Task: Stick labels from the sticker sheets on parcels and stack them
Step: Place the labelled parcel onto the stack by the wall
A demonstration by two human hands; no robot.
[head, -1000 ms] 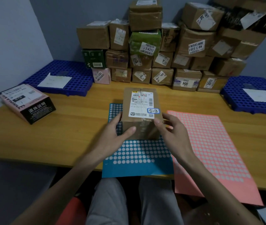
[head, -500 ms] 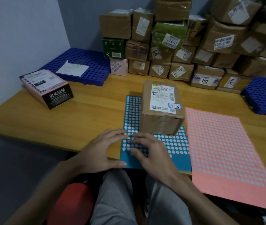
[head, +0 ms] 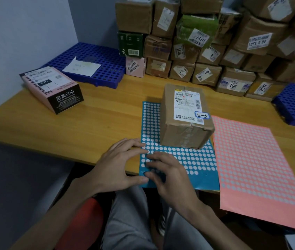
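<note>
Parcel (head: 184,120) sits on the far end of the blue sticker sheet (head: 206,181). Left hand (head: 119,165) lies flat on its left edge, fingers straight. Right hand (head: 168,175) curls its fingers on the dots (head: 190,156); too blurry to tell if it holds one. Wooden table (head: 89,127), boxes (head: 184,71) piled behind.

A blue perforated tray (head: 107,69) rests on the wooden table (head: 89,127).

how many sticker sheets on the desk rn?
2. Blue sheet at centre, partly under the brown parcel; pink sheet beside it on the right, overhanging the desk's near edge.
</note>
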